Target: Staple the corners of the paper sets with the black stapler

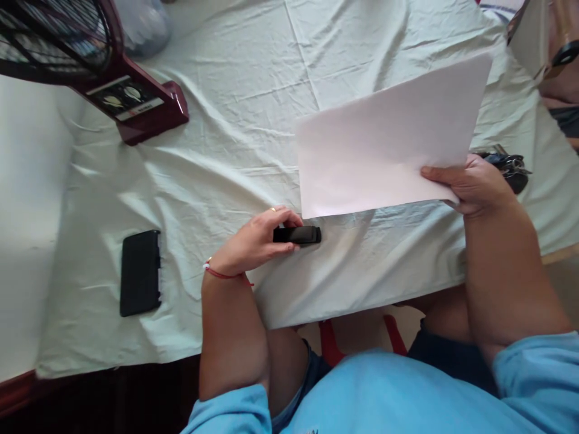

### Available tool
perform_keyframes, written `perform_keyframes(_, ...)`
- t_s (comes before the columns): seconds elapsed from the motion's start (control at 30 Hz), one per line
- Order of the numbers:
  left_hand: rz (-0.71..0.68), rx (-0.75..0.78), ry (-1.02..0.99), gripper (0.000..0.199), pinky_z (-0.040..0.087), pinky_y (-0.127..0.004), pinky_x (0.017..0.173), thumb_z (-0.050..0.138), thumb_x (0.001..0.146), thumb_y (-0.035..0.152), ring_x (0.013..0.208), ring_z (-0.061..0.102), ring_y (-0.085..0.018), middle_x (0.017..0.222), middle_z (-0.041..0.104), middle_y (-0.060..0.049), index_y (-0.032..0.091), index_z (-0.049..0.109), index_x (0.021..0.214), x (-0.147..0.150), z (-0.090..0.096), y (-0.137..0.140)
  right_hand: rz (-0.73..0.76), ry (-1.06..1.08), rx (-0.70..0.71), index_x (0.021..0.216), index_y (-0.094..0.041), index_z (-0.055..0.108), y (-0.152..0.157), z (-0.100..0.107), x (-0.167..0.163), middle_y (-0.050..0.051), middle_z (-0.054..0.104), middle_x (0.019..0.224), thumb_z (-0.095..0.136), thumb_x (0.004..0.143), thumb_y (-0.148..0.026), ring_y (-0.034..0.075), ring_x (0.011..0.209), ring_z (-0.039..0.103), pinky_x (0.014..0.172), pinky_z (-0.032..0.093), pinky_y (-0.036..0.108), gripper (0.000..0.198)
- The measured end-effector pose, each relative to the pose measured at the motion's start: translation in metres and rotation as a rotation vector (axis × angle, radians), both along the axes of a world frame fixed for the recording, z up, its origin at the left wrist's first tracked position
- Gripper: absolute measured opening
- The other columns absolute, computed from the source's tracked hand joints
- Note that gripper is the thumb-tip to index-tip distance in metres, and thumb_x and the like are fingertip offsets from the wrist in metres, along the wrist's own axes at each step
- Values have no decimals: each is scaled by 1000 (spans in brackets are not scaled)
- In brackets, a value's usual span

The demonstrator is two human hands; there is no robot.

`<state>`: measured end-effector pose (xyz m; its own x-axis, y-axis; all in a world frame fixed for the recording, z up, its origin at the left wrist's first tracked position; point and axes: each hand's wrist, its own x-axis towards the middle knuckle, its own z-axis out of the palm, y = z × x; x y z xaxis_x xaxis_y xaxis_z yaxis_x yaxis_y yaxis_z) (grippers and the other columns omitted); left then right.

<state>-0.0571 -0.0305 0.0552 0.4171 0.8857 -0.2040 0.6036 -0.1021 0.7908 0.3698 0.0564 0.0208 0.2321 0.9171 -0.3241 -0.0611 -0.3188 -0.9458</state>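
A small black stapler [304, 234] lies near the table's front edge, its free end pointing right. My left hand [262, 238] is closed around its left part, thumb on the near side and fingers on the far side. In my right hand [484, 184] is a white sheet of paper [384, 138], pinched at its lower right with the thumb on top. The paper is held tilted over the cloth, and its lower left corner comes close to the stapler. I cannot tell whether it is one sheet or several.
A pale cloth [226, 157] with wrinkles covers the table. A dark red fan [145, 108] stands at the back left, a plastic bag [142, 27] behind it. A black phone [140, 273] lies at left. Keys [511, 166] sit beyond my right hand. Part of another person [561, 84] shows at far right.
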Motion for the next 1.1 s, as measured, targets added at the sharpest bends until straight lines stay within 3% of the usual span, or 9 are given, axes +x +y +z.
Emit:
perform_keyframes(0.23,94,34,-10,26,56,-39,93,91,87,47,99,71,-29,103,76,-4,28,85,103,-1,-2,2,45,13,-11,98,-17,90,-2,0,-13,13,91,113,106,63,-14,33,108,86,106,73,50,39)
perform_keyframes(0.5,125,83,15,26,56,-40,93,89,87,48,96,68,-28,102,77,-4,28,85,103,-4,-5,3,1,13,3,94,-15,91,-5,7,-11,13,91,109,102,62,-9,29,97,86,104,75,49,35)
perform_keyframes(0.63,201,43,49,32,53,-40,92,89,85,51,99,69,-29,105,78,-4,27,86,107,-3,-5,3,67,21,-55,99,-16,93,-6,14,-6,11,92,114,100,68,-7,24,95,87,88,76,33,34)
perform_keyframes(0.77,292,22,35,38,51,-40,89,91,81,54,101,70,-30,109,81,-5,26,85,107,-4,-8,3,69,17,-213,86,-14,91,-6,22,-11,10,91,104,91,76,1,16,79,82,68,69,20,18)
perform_keyframes(0.93,311,23,1,43,51,-40,89,93,83,59,100,71,-29,108,81,-6,25,88,109,-3,-11,3,58,19,-266,79,-14,88,-4,24,-21,9,90,95,86,80,4,14,73,78,64,67,19,18)
perform_keyframes(1.1,312,40,-54,34,50,-39,85,88,91,56,90,69,-25,104,82,-7,25,92,104,-1,-10,4,54,14,-272,81,-15,88,-3,23,-22,9,89,93,86,79,3,14,70,75,64,68,21,18)
